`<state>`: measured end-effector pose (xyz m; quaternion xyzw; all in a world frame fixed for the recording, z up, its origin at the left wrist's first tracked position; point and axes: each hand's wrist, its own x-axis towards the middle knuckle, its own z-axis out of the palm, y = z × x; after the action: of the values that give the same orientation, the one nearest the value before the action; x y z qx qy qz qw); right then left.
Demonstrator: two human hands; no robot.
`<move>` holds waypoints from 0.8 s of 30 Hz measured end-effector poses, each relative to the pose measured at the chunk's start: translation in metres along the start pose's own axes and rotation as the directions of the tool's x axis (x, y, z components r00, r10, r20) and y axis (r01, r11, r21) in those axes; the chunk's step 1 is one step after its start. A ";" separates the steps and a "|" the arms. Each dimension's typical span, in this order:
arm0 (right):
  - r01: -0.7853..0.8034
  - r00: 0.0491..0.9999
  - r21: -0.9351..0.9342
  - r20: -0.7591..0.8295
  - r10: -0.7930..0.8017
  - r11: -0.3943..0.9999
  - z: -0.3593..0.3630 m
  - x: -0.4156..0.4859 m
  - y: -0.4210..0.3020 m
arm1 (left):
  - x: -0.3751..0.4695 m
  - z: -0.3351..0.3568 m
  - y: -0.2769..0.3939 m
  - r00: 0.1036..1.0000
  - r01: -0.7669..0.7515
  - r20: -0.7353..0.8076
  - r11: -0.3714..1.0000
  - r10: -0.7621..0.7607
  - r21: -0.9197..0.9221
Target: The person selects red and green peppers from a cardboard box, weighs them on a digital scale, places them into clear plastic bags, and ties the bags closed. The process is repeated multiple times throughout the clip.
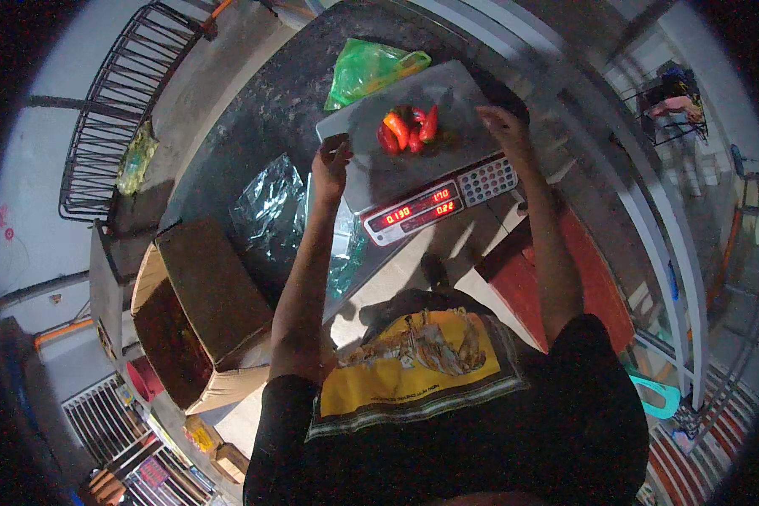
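Note:
Red and orange peppers [407, 129] lie in a small heap on the grey platter [386, 177] of a digital weighing scale. Red digits glow on the scale's front panel [411, 212], beside its keypad [488, 179]. At the platter's left edge is my left hand [333, 167], its fingers bent and partly in shadow, so any grip there is unclear. My right hand [505, 126] hovers by the platter's right side, fingers stretched toward the peppers and apart from them. Behind the platter sits a green plastic bag [370, 71].
Clear plastic bags [272, 202] lie on the dark table [228, 158] left of the scale. An open cardboard box [212, 291] stands at lower left. A red panel [582, 278] is under my right arm, and pale metal bars [661, 240] run along the right. A black wire rack [123, 107] stands far left.

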<state>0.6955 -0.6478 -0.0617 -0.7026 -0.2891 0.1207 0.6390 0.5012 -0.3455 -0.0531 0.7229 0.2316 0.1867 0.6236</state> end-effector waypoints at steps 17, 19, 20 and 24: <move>0.004 1.000 -0.057 0.011 -0.004 0.998 0.024 -0.008 -0.032 | -0.125 -0.054 -0.007 0.964 0.140 -0.221 0.989 -0.147 -0.046; -0.011 1.000 -0.155 0.002 0.012 0.988 0.032 -0.001 -0.038 | -0.139 -0.053 -0.006 0.955 0.179 -0.228 0.981 -0.192 -0.075; -0.020 1.000 -0.204 -0.004 0.019 0.979 0.037 0.003 -0.042 | -0.146 -0.055 -0.009 0.957 0.179 -0.219 0.980 -0.193 -0.081; 0.047 0.997 -0.474 -0.025 -0.067 0.879 0.073 0.020 -0.063 | -0.181 -0.066 -0.022 0.934 0.177 -0.284 0.972 -0.215 -0.156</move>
<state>0.6564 -0.5748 -0.0080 -0.8305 -0.3174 0.0133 0.4575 0.3126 -0.3921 -0.0610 0.6181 0.3819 0.2451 0.6419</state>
